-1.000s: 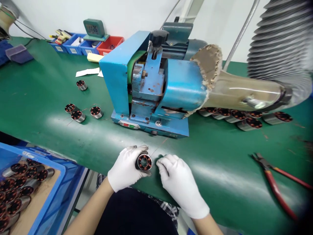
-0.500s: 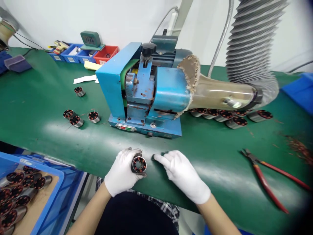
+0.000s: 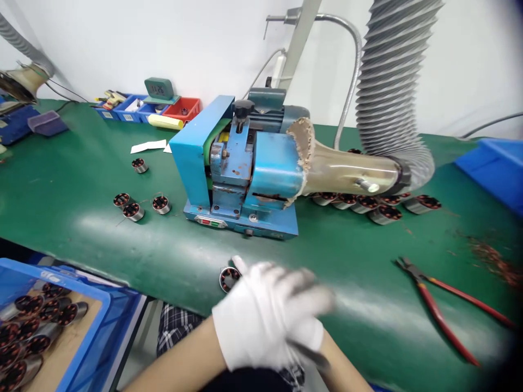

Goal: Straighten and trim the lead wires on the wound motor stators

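Note:
Blurred by motion, my left hand (image 3: 249, 318) in a white glove lies across my right hand, its fingers stretched toward the right and its dark-stained thumb lower down. Most of my right hand (image 3: 239, 265) is hidden underneath; one white finger shows at the far side of a motor stator (image 3: 229, 280) and seems to curl around it. The stator is a steel ring with copper windings, its round face turned up toward me and its right part covered. Whether my left fingers press on the right glove is smeared.
A blue belt sander (image 3: 232, 163) with an extraction nozzle (image 3: 347, 171) stands ahead. Several stators (image 3: 384, 214) sit right of it, a few more (image 3: 133, 211) left. Red-handled cutters (image 3: 437, 316) lie right, near copper scraps (image 3: 490, 261). A blue crate (image 3: 96, 321) holds stators at lower left.
My left hand has let go of the stator and swung right over my right hand. My right hand has moved left to the stator. The view has shifted slightly.

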A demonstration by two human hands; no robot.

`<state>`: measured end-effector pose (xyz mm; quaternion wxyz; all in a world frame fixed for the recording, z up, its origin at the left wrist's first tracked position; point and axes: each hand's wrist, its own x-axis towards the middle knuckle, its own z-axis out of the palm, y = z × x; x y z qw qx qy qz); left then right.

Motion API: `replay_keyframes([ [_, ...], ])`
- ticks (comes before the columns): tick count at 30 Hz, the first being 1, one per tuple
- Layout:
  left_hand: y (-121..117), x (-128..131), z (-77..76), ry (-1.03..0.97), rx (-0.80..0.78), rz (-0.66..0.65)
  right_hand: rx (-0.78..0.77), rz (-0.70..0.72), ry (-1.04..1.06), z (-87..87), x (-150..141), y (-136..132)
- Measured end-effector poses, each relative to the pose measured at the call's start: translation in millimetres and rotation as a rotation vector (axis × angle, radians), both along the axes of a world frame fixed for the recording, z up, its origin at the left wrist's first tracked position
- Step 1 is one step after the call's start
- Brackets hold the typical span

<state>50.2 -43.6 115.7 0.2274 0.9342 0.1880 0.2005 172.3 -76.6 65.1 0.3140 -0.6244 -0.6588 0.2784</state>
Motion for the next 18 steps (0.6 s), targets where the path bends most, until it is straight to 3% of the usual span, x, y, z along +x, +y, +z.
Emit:
replay_keyframes([
  [3, 19.9, -18.4, -12.7, 0.175, -0.147, 0.201, -0.046, 0.171, -0.005, -8.0, -5.7, 8.6],
  [6, 29.7, -45.3, -35.8, 0.25, -0.259, 0.163, -0.143, 0.307, -0.06, -11.9, -6.1, 9.8],
  [10, 24.9, -55.9, -52.7, 0.232, -0.351, 0.179, -0.193, 0.203, 0.007, -15.2, -8.9, 4.7],
  [14, 17.9, -46.8, -49.3, 0.2, -0.369, 0.28, -0.216, 0.123, 0.205, -16.3, -8.7, 0.1],
  [18, 12.1, -41.0, -49.1, 0.216, -0.306, 0.335, -0.396, 0.133, 0.478, -15.4, -4.5, 2.4],
])
